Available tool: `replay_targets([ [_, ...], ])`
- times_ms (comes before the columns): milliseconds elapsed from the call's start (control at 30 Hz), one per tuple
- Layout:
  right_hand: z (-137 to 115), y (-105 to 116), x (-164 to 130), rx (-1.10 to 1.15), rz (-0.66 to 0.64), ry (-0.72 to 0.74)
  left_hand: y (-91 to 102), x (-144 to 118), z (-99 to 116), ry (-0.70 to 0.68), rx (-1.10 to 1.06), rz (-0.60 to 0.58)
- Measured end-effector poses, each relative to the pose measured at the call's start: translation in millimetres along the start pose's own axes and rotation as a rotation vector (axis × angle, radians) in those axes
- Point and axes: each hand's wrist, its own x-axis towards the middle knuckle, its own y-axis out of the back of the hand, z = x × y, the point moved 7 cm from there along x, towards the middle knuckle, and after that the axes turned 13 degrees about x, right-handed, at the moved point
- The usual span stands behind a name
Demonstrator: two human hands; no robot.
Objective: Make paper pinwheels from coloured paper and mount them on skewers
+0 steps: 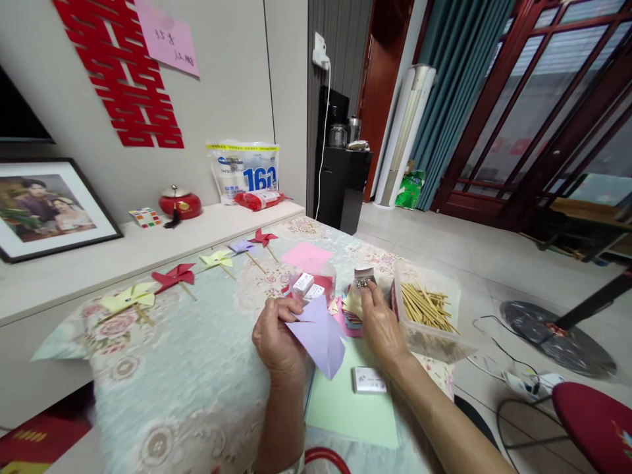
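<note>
While my left hand pinches the lilac paper square, already slit at the corners, my right hand reaches just past it into the coloured paper stack, fingers on a sheet; can't tell whether that grip is closed. Looks like folding's next, needing both hands. Finished pinwheels sit far left along the table.

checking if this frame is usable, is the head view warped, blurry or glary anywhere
Head view: strong wide-angle warp, door frames and wall lean outward at the edges; light is soft and even, with faint shadows under the hands; bright daylight washes out the glass doors; the left hand, lilac paper and right hand are fairly sharp, while the note on the wall is too soft to read.
</note>
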Motion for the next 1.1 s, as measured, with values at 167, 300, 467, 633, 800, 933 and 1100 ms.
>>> replay_targets([
  [167,-1,13,-25,0.946,0.007,-0.098,-13.7,-9,-3,0.194,-0.138,-0.230],
  [300,-24,-7,-47,1.683,-0.339,-0.441,-13.3,-22,-3,0.190,-0.069,-0.368],
  [467,-50,-10,-55,1.849,-0.445,-0.492,11.2,-37,-8,0.272,0.005,-0.343],
  [633,-49,-10,-41,1.918,-0.263,-0.485,31.2,-55,-25,0.553,-0.260,-0.214],
  [800,-37,-17,-34,1.975,-0.029,-0.447,22.8,-69,-29,0.614,-0.315,-0.307],
  [933,-28,-26,-38,1.977,0.040,-0.449,15.8,-74,-28,0.500,-0.195,-0.363],
  [1100,-26,-31,-47,1.957,0.056,-0.457,10.0,-81,-28,0.366,0.000,-0.406],
])
